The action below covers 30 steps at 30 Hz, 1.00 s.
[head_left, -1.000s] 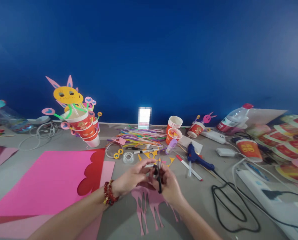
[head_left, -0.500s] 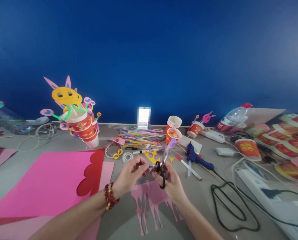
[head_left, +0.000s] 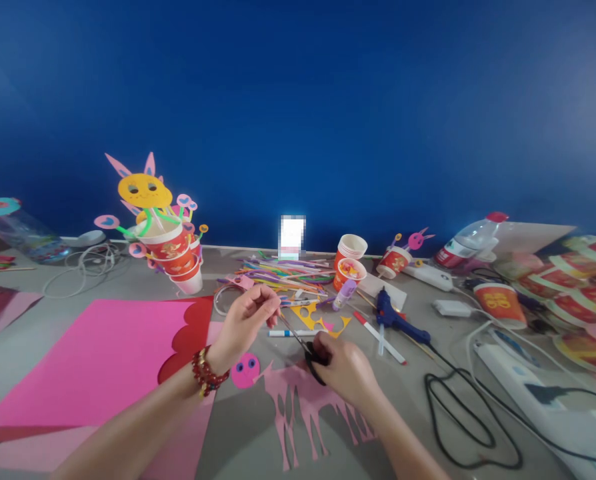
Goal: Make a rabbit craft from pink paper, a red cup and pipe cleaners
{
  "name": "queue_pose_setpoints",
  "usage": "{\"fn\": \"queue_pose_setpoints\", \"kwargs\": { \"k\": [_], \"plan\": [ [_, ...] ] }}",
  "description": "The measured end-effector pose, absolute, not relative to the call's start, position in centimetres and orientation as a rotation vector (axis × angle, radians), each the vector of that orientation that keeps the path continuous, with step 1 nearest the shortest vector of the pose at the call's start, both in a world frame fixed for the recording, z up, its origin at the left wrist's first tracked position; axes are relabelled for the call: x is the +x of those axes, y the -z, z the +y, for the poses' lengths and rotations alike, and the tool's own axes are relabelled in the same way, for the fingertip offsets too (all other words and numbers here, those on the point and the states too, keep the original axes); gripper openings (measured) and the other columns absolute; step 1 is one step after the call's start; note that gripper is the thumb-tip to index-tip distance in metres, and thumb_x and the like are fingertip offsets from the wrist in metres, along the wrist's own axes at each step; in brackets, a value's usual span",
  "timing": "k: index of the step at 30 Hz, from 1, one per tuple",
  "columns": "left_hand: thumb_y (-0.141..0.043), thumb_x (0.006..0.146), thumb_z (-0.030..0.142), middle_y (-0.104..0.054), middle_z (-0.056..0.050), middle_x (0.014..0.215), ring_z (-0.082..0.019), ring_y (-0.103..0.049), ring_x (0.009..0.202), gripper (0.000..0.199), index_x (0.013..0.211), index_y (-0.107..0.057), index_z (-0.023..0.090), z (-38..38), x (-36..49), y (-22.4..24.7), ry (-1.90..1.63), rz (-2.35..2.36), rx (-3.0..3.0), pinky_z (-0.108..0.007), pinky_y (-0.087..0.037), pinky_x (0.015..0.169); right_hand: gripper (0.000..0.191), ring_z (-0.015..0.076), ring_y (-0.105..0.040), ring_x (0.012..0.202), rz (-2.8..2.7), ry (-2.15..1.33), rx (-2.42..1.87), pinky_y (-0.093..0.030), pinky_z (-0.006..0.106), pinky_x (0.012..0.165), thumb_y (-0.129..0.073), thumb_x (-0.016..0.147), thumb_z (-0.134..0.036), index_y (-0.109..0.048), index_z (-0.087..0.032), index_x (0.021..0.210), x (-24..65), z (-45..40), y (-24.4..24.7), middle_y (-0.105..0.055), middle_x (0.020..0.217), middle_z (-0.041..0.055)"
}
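My right hand (head_left: 345,368) grips the scissors (head_left: 294,333) by their black handles, with the blades aimed up and left. The blade tips reach my left hand (head_left: 248,321), whose thumb and fingers are pinched together; whatever is between them is too small or hidden to make out. A pink paper disc with two blue eyes (head_left: 245,371) lies below my left hand. Under my right hand lies a pink paper sheet (head_left: 308,393) cut into long narrow strips. A marker with a blue cap (head_left: 281,333) lies behind the blades.
Pink paper (head_left: 98,360) covers the left side. A decorated cup figure (head_left: 168,247) stands behind it. Pipe cleaners (head_left: 283,273), a glue stick (head_left: 345,295), paper cups (head_left: 351,257) and yellow scraps (head_left: 305,313) lie ahead. A glue gun (head_left: 401,323), cables and a power strip (head_left: 528,400) occupy the right.
The scissors have swung from upright to pointing up-left at my left hand. My left hand has moved slightly up and left. The pink eyed disc and the blue-capped marker now show.
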<state>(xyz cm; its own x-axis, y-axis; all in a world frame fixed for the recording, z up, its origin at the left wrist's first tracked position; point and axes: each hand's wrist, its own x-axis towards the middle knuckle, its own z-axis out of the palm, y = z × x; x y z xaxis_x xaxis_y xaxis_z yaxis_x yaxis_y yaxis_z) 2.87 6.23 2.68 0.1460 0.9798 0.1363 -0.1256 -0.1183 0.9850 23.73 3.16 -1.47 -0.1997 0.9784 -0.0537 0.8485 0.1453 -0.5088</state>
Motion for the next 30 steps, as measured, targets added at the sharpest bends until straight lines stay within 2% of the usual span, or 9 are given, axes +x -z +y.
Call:
{"fn": "queue_pose_setpoints", "kwargs": {
  "k": [5,8,12,16,20,26,30],
  "plan": [
    [-0.061,0.088,0.033,-0.058,0.001,0.073,-0.009,-0.053,0.061,0.017,0.086,-0.059,0.016,6.8,1.7,-3.3,-1.326,0.965,1.282,-0.022,-0.044,0.058,0.008,0.0161,-0.058,0.06,-2.342,-0.566,-1.792,-0.022,0.023,0.051,-0.062,0.074,-0.028,-0.057,-0.022,0.076,24.4,3.1,1.5,-0.067,0.066,-0.0009],
    [-0.06,0.089,0.032,-0.059,0.001,0.075,-0.009,-0.054,0.062,0.016,0.086,-0.059,0.017,6.9,1.4,-3.3,-1.289,0.966,1.311,-0.022,-0.044,0.059,0.007,0.0183,-0.064,0.065,-2.464,-0.526,-1.765,-0.02,0.024,0.051,-0.06,0.073,-0.026,-0.058,-0.022,0.078,24.6,3.0,1.9,-0.07,0.07,0.0001],
    [-0.06,0.088,0.032,-0.058,0.001,0.075,-0.01,-0.053,0.063,0.016,0.083,-0.058,0.016,6.8,1.7,-3.2,-1.208,0.97,1.378,-0.023,-0.045,0.06,0.013,0.0239,-0.069,0.071,-2.59,-0.389,-1.8,-0.021,0.026,0.051,-0.058,0.075,-0.029,-0.06,-0.021,0.085,24.7,3.1,1.8,-0.073,0.075,0.0046],
    [-0.059,0.088,0.032,-0.057,0.001,0.07,-0.011,-0.055,0.063,0.016,0.084,-0.057,0.016,6.8,1.9,-3.0,-1.127,0.98,1.456,-0.024,-0.046,0.061,0.031,0.0299,-0.071,0.08,-2.648,-0.325,-1.891,-0.03,0.028,0.054,-0.058,0.072,-0.022,-0.059,-0.017,0.103,24.8,3.0,1.3,-0.075,0.085,0.0103],
    [-0.059,0.087,0.033,-0.056,0.002,0.07,-0.011,-0.054,0.062,0.017,0.083,-0.058,0.016,6.5,2.1,-3.0,-0.999,1.031,1.564,-0.023,-0.044,0.06,0.041,0.0291,-0.07,0.088,-2.616,-0.342,-1.927,-0.038,0.028,0.06,-0.059,0.07,-0.021,-0.054,-0.018,0.111,25.0,2.8,1.1,-0.073,0.097,0.0109],
    [-0.057,0.087,0.032,-0.057,0.002,0.068,-0.011,-0.053,0.062,0.016,0.084,-0.058,0.017,6.4,2.2,-3.0,-0.893,1.037,1.636,-0.022,-0.043,0.059,0.033,0.0268,-0.069,0.089,-2.626,-0.333,-1.889,-0.036,0.027,0.059,-0.059,0.07,-0.023,-0.055,-0.02,0.103,25.4,2.9,1.1,-0.069,0.105,0.0092],
    [-0.057,0.085,0.029,-0.061,0.001,0.071,-0.012,-0.054,0.063,0.011,0.083,-0.061,0.018,6.5,1.9,-2.9,-0.721,1.038,1.786,-0.022,-0.043,0.059,0.024,0.025,-0.068,0.084,-2.643,-0.353,-1.847,-0.03,0.027,0.057,-0.06,0.07,-0.023,-0.058,-0.02,0.094,25.7,3.1,0.8,-0.07,0.099,0.0068]
  ]
}}
